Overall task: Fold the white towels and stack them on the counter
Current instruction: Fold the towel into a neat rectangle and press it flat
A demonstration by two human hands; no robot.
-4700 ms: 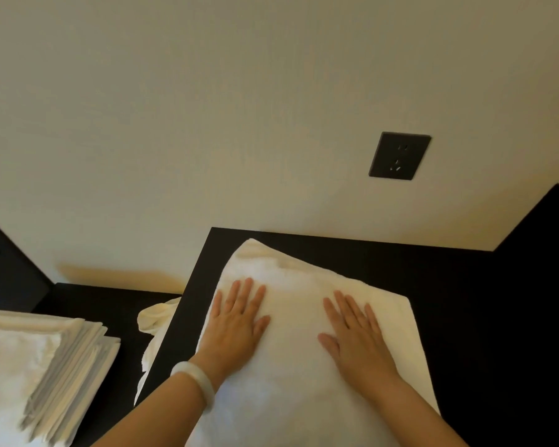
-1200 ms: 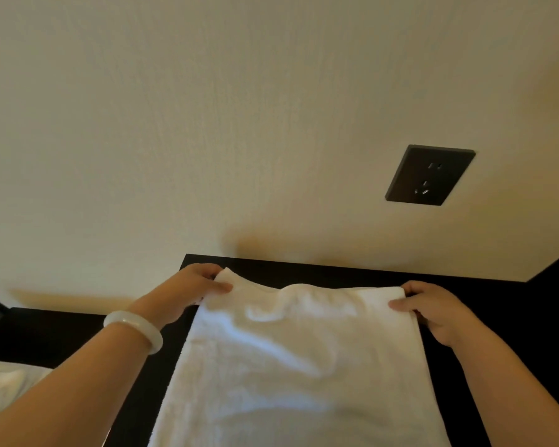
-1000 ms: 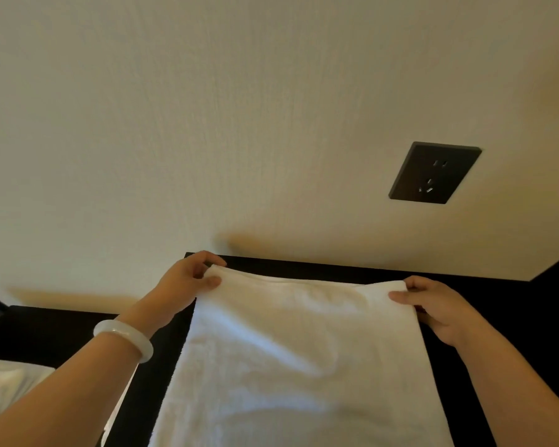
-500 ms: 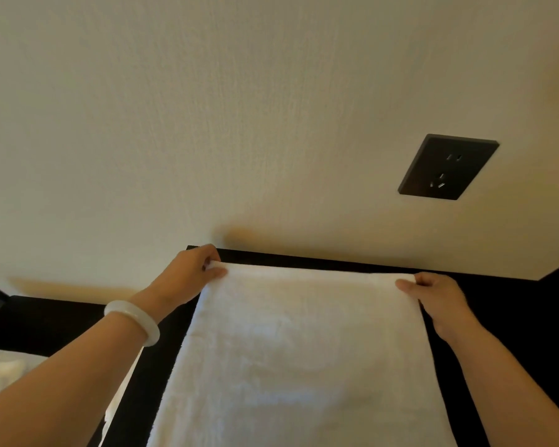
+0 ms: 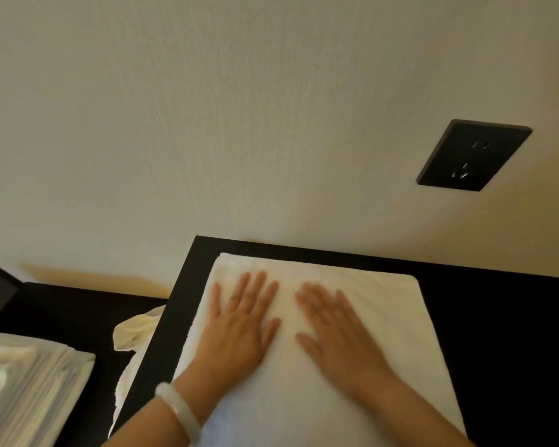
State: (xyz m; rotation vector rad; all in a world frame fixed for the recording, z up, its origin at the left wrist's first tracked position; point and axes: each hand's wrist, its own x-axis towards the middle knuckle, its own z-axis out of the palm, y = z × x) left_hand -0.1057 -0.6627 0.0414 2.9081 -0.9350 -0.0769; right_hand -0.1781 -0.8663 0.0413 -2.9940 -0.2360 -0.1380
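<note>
**Flat hands on a soft towel**

The white towel (image 5: 384,314) lies spread on the dark counter (image 5: 497,333), with its far edge near the wall (image 5: 239,124). The left hand (image 5: 239,321) and the right hand (image 5: 339,333) rest on it side by side. Their fingers are straight and spread, and they grip nothing. The towel looks soft, light and floppy, so it should bend easily. To fold it, I would pinch its two far corners. A pile of folded towels (image 5: 29,382) sits at the lower left. A crumpled cloth (image 5: 136,330) hangs by the counter's edge.

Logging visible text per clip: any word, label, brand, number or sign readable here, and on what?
None. The dark square wall socket shows only plug slots; the spread white terry towel, the folded white towel stack and the pale bangle bear no visible lettering.
</note>
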